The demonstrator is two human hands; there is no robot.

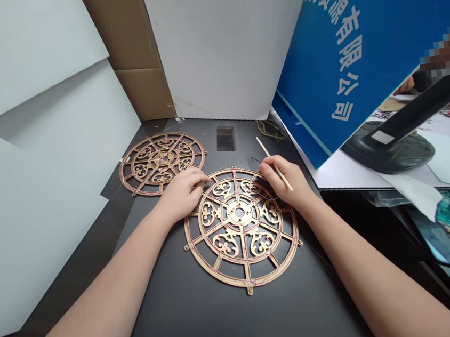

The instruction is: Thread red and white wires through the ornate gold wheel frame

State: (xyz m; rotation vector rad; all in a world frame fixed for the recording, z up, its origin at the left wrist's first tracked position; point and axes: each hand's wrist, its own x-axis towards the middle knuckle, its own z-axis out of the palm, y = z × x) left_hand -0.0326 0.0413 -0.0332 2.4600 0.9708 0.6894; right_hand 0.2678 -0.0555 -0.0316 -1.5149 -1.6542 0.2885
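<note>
- A fretwork wooden wheel [230,214] is lying on a black board [232,318], with red lines already running along its ribs
- The left hand [181,194] is resting half-curled on its rim, holding nothing
- The right hand [285,181] is pinching a thin wooden stick [265,151]
- A second wooden wheel [162,163], similarly lined, is lying just beyond

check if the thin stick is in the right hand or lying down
In hand: the thin wooden stick is pinched by the right hand, both ends sticking out.

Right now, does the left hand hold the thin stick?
No, the stick is pinched in the right hand, while the left hand rests on the nearer round fretwork panel.
</note>
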